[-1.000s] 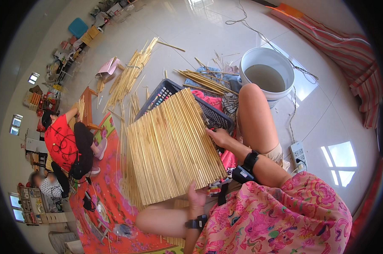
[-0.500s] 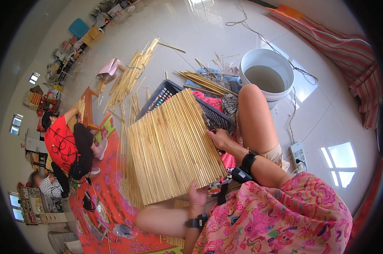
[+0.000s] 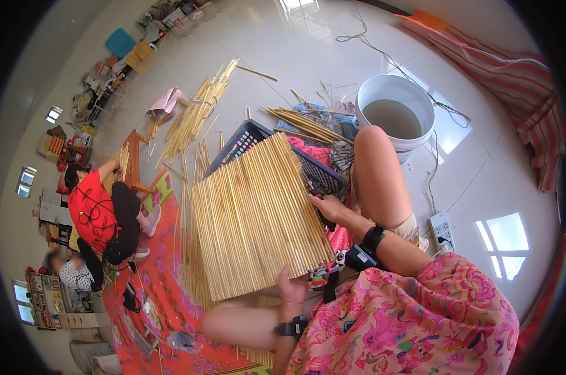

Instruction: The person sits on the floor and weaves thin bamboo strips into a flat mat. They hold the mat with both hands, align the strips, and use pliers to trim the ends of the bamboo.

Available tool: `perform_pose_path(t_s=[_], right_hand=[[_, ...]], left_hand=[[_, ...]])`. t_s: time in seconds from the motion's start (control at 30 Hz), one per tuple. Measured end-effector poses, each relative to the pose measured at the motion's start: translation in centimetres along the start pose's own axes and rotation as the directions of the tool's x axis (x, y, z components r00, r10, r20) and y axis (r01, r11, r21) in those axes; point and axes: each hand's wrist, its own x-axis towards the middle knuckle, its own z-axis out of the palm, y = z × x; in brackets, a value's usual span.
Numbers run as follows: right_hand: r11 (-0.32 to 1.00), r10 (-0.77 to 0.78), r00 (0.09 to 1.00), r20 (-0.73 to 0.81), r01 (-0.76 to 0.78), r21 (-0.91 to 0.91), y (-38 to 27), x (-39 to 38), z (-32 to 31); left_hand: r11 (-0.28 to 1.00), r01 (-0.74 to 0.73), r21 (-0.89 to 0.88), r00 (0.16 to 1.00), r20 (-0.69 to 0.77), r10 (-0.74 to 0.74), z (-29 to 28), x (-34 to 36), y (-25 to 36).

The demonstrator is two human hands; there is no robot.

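A panel of pale yellow reed-like sticks (image 3: pixel 258 219) lies side by side at a slant over a dark plastic basket (image 3: pixel 242 140) and my lap. My right hand (image 3: pixel 326 209) is closed on a dark hand tool, apparently cutters, at the panel's right edge; the tool's tip is unclear. My left hand (image 3: pixel 290 290) holds the panel's near bottom edge, its fingers partly hidden. Loose sticks (image 3: pixel 301 122) and pink cloth (image 3: pixel 314 152) lie behind and beside the basket.
A white bucket (image 3: pixel 394 115) stands behind my right knee, near cords and a power strip (image 3: pixel 440 231). Bundled sticks (image 3: pixel 201 106) lie on the tiles. On the left, a co-worker in red (image 3: pixel 95 212) crouches by a wooden bench (image 3: pixel 136 162), another person (image 3: pixel 73 269) behind, beside a floral mat (image 3: pixel 139 331).
Little differs. The view has shifted very slightly, and my right hand with the tool has moved a touch along the panel's edge. My left hand stays in place.
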Motion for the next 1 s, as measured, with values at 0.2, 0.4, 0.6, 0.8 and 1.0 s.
perform_pose_path(t_s=[0.2, 0.4, 0.6, 0.8, 1.0], right_hand=[[0.995, 0.043, 0.999, -0.029, -0.046, -0.093, -1.2, -0.3, -0.2], [0.986, 0.064, 0.998, -0.022, -0.066, -0.151, -2.1, -0.5, -0.9], [0.980, 0.057, 0.998, -0.007, -0.057, -0.189, -3.6, -1.6, -1.9], [0.978, 0.064, 0.997, -0.034, -0.069, -0.199, -4.3, -1.5, -1.9], [0.985, 0.040, 0.999, 0.015, -0.037, -0.170, -3.4, -1.2, -2.0]], left_hand=[[0.999, 0.002, 0.039, 1.000, 0.011, -0.002, 1.1, -0.5, 0.2], [0.999, -0.004, 0.033, 1.000, -0.008, 0.004, 0.8, -0.3, 0.0], [0.999, 0.001, 0.034, 1.000, 0.010, -0.001, 1.0, -0.5, 0.1], [0.999, 0.040, -0.001, 0.999, -0.013, -0.040, -0.2, -0.1, -0.2], [0.996, 0.087, -0.010, 0.996, -0.012, -0.087, -1.0, 0.0, -0.2]])
